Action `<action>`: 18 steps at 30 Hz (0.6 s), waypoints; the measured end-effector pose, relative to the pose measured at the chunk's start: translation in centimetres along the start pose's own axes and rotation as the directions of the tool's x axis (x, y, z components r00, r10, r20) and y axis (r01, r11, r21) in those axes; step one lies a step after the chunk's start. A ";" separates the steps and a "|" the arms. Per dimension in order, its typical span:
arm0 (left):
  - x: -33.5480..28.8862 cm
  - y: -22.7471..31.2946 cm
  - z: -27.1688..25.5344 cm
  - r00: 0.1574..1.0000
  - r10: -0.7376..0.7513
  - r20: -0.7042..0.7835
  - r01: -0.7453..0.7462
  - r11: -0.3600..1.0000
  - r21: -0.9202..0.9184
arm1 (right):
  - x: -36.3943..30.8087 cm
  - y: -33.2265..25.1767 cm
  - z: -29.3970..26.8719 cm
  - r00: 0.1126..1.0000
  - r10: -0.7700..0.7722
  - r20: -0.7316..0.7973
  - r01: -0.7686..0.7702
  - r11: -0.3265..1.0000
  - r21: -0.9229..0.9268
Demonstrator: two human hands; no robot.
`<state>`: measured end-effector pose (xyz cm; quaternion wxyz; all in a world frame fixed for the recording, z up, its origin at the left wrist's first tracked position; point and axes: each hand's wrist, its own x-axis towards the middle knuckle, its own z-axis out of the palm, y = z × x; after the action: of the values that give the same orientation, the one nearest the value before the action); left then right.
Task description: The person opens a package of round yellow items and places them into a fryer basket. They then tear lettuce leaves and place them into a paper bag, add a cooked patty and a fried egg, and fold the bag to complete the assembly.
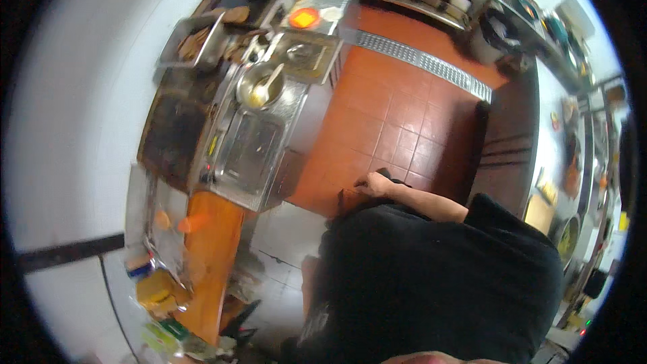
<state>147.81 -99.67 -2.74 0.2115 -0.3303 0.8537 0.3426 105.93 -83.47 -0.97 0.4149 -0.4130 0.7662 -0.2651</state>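
Right now I have my right hand (369, 184) out in front of the black shirt (431, 283), its bare forearm (428, 203) running leftward from the sleeve on the right. The fingers look curled, but blur keeps me from telling whether they grip anything. A dark thing (385, 173) shows just beside that hand, at its upper right over the red floor (404, 118); I can't name it, nor say whether the two touch. My left hand is out of my view, so I can't tell its state.

Off to the left, well apart from the hand, I see the steel bench (291, 111). On it lies a tray (248, 148), and beyond that a bowl (251, 85) with a pale utensil (272, 79) leaning in it. Farther up sits an orange plate (296, 24) with yellow food in the middle. A basin (214, 39) of brown pieces stands near the wall. Nearer me, the wooden bench (214, 256) runs down past a yellow pack (155, 290). A metal grate (424, 64) crosses the floor, with a bin (482, 47) beyond its right end.
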 end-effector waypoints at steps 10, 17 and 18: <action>25.0 27.7 -3.6 0.872 0.240 0.426 -0.430 0.791 0.435 | -25.4 21.7 -17.1 0.453 0.587 -0.671 -0.306 0.810 0.501; 35.0 57.0 1.7 0.684 0.503 0.529 -0.714 0.611 0.342 | -44.5 27.1 -23.2 -0.232 0.805 -0.546 0.122 0.581 0.804; 35.1 60.3 2.6 0.669 0.496 0.553 -0.713 0.637 0.292 | -45.1 27.1 -22.5 -0.299 0.803 -0.516 0.194 0.580 0.791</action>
<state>81.10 -79.55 1.75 0.3356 0.1307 0.9038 0.2312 89.65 -29.56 9.10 -0.1456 0.3737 0.7221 -0.5637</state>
